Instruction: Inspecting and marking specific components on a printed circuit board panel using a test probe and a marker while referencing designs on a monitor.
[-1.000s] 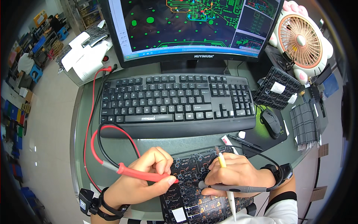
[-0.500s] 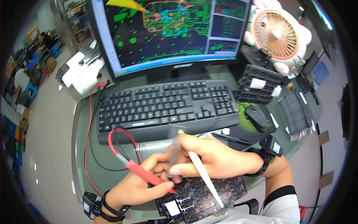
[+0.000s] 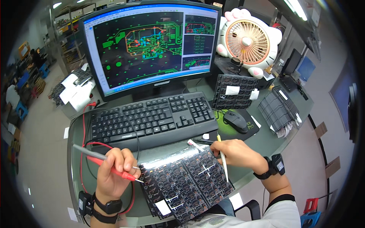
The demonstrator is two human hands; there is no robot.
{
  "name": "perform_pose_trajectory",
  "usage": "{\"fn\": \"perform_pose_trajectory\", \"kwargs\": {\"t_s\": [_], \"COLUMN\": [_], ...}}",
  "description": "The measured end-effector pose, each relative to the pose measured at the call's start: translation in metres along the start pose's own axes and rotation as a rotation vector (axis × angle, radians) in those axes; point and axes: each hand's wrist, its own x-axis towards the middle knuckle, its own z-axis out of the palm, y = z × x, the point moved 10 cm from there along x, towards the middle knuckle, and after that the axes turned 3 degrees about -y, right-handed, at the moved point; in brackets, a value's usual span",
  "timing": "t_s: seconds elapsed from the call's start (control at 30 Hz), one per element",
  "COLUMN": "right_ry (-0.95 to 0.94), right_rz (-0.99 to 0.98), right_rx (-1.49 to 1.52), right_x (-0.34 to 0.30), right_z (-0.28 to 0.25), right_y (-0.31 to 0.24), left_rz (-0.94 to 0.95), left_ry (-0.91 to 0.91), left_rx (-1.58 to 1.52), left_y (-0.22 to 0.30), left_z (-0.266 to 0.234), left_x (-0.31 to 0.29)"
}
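My left hand [image 3: 114,171] is closed around a red test probe [image 3: 116,171] and a grey test probe [image 3: 89,152]. Their metal tips point right, beside the left edge of a stack of dark circuit board panels [image 3: 182,184]. A blank white label [image 3: 162,207] sits on the top panel. At the stack's far right edge, my right hand [image 3: 237,154] has its fingers closed on a slim white pen-like tool [image 3: 223,161] with a yellow end. The tool slants down over the board. Some right fingertips are hidden at the panel edge, so I cannot tell whether they grip it.
Behind the boards lie a black keyboard [image 3: 152,119] and a mouse [image 3: 235,121]. A monitor [image 3: 144,45] displays a circuit layout. Further right stand an upright board panel [image 3: 234,98], a white fan [image 3: 247,41] and wrapped boards [image 3: 279,108]. A red cable [image 3: 83,144] loops at left.
My hands were together above the boards and have moved apart. The grey probe, blurred between them before, now sits with the red one in my left hand. The view has shifted too.
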Motion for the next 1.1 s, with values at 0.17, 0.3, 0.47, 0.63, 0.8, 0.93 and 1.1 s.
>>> {"fn": "perform_pose_trajectory", "kwargs": {"t_s": [0.17,0.3,0.47,0.63,0.8,0.93,1.1], "right_ry": [0.094,0.22,0.1,0.021,-0.028,-0.06,0.142], "right_rz": [0.055,0.104,0.045,-0.235,-0.243,-0.21,-0.217], "right_rx": [-0.096,0.024,0.861,1.162,1.026,1.121,1.086], "right_x": [-0.006,-0.023,0.006,0.054,0.07,0.067,0.054], "right_z": [0.003,-0.046,-0.066,-0.03,-0.017,-0.008,-0.033], "right_y": [0.005,0.018,-0.054,-0.125,-0.142,-0.142,-0.134], "left_rz": [-0.011,-0.017,-0.071,-0.222,-0.332,-0.367,-0.422], "left_ry": [0.049,-0.016,-0.184,-0.388,-0.445,-0.409,-0.496], "left_rx": [0.07,0.187,0.473,0.549,0.554,0.476,0.257], "left_y": [0.001,0.005,-0.006,-0.029,-0.034,-0.034,-0.036], "left_z": [-0.007,0.006,0.022,0.054,0.045,0.042,0.041], "left_x": [0.0,0.0,-0.01,-0.015,-0.025,-0.028,-0.034]}}
